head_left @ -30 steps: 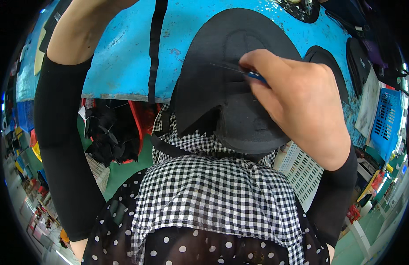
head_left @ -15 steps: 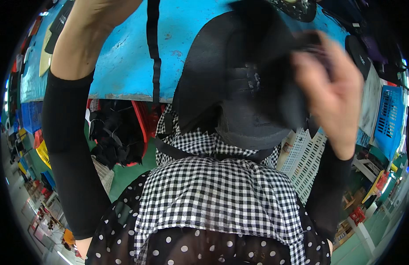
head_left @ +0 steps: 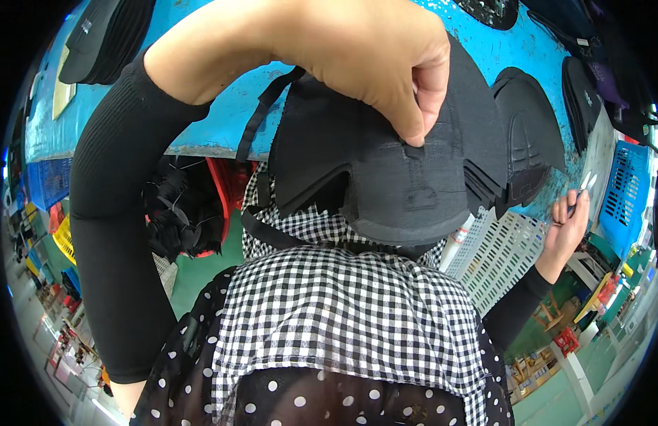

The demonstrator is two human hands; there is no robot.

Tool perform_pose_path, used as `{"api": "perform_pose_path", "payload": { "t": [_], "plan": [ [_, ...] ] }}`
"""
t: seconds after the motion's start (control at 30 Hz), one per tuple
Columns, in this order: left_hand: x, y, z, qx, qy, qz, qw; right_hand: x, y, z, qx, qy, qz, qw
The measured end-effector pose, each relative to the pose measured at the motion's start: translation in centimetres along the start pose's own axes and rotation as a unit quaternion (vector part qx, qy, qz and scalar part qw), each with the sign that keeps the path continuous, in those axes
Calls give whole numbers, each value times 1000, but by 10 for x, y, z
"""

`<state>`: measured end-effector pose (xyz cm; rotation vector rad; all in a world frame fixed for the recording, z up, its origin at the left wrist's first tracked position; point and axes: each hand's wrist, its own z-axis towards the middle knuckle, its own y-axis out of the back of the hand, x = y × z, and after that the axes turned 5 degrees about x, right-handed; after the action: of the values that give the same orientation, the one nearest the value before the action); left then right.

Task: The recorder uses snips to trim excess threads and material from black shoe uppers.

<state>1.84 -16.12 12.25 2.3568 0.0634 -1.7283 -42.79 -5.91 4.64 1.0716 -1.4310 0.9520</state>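
Head view, looking down over a checked apron (head_left: pixel 343 319) to a blue surface (head_left: pixel 201 121). Left hand (head_left: pixel 357 57) pinches the top piece of a stack of dark shaped panels (head_left: pixel 407 177) at the surface's near edge, thumb and fingers closed on it. Right hand (head_left: pixel 567 220) hangs off to the right, well apart, closed on a small blue tool (head_left: pixel 576 207). More dark panels (head_left: pixel 528 135) lie just right of the stack. Under the surface on the left, a red crate (head_left: pixel 226 184) holds black scraps (head_left: pixel 176 213). White basket (head_left: pixel 496 270) near right; blue basket (head_left: pixel 627 192) far right.
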Motion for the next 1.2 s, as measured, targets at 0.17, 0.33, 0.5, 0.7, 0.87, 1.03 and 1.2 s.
{"api": "perform_pose_path", "payload": {
  "t": [0.17,0.33,0.5,0.7,0.87,1.03,1.2],
  "plan": [
    [-18,-4,0,-25,28,104,994,32,-81,-12,182,67,-64,979],
    [-9,-19,4,-157,22,350,923,49,-174,-23,482,274,-279,784],
    [-9,-9,0,-90,61,234,966,50,-205,-19,513,336,-385,690],
    [-10,-5,-2,-69,48,194,978,53,-203,-10,543,272,-350,713],
    [-9,11,-5,-8,71,77,994,54,-219,-17,484,343,-434,678],
    [-21,0,6,-30,214,166,962,71,-215,-9,467,275,-482,689],
    [-16,12,-7,3,117,105,988,64,-230,-3,480,231,-476,699]
  ]
}}
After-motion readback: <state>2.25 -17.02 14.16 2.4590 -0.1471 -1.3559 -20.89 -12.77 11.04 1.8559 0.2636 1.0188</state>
